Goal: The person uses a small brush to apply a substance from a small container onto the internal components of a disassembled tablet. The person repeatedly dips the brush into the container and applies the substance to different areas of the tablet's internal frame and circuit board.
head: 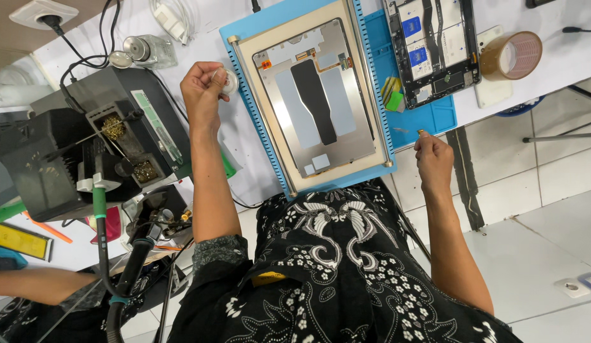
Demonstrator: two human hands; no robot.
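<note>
My left hand (203, 89) is raised over the white bench and pinches a small round silver spool (229, 81) just left of a blue-framed plate (257, 121). On that plate lies an opened tablet back panel (314, 95), silver with a black strip down its middle. My right hand (433, 159) hovers at the plate's lower right corner, fingers closed on a tiny gold-tipped piece (421, 133) above the edge of a blue work mat (429, 117).
A second opened tablet (432, 44) lies on the mat, next to a roll of brown tape (512, 55). At left are a black soldering station (86, 146), a glass bottle (149, 51) and cables. Another person's arm (35, 286) shows at lower left.
</note>
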